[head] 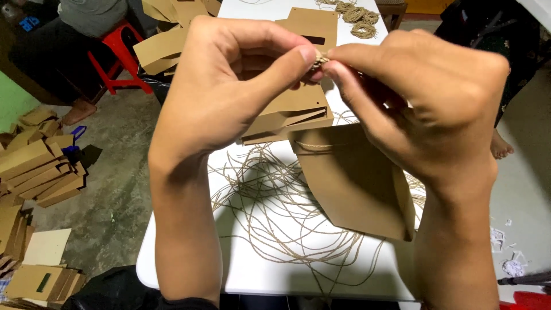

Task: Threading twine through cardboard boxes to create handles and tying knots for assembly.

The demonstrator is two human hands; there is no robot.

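Note:
Both hands are raised close to the camera over a white table (252,275). My left hand (229,86) and my right hand (425,103) pinch the end of a brown twine cord (319,59) between thumbs and forefingers, fingertips touching. Below the right hand hangs a brown paper bag (350,183), with a twine handle (313,147) showing along its top edge. Whether the pinched twine is joined to that bag is hidden by my fingers.
Loose twine lengths (275,212) lie tangled on the table. A stack of flat brown bags (293,112) lies behind my hands, with twine coils (356,14) at the far end. More bag stacks (40,166) sit on the floor at left. A red stool (117,51) and a seated person are at the far left.

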